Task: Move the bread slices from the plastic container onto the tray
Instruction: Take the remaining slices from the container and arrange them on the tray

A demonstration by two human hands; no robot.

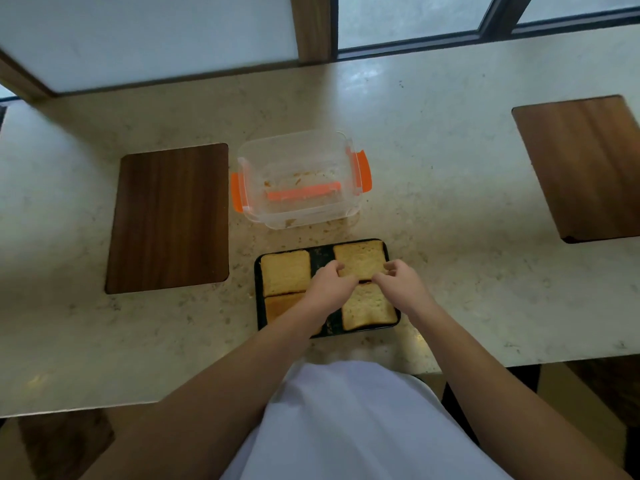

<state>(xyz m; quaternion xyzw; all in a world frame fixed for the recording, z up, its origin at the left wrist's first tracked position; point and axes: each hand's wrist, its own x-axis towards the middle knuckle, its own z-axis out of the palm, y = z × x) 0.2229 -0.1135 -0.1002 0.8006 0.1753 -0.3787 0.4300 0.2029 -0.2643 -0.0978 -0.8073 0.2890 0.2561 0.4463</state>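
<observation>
A dark rectangular tray [258, 296] lies on the counter right in front of me with several bread slices on it. The far right slice [360, 258] is pinched at its near edge by both hands: my left hand [329, 285] at its left corner, my right hand [398, 282] at its right corner. Another slice [285, 271] lies far left, a darker one [278, 304] near left partly under my left forearm, and one more [369, 308] near right. The clear plastic container [298, 178] with orange clips stands behind the tray and holds only crumbs.
A dark wooden board [169, 216] lies left of the container, and a second board [585, 164] lies at the far right. Crumbs dot the pale stone counter [450, 209] around the tray. Window frames run along the counter's back edge.
</observation>
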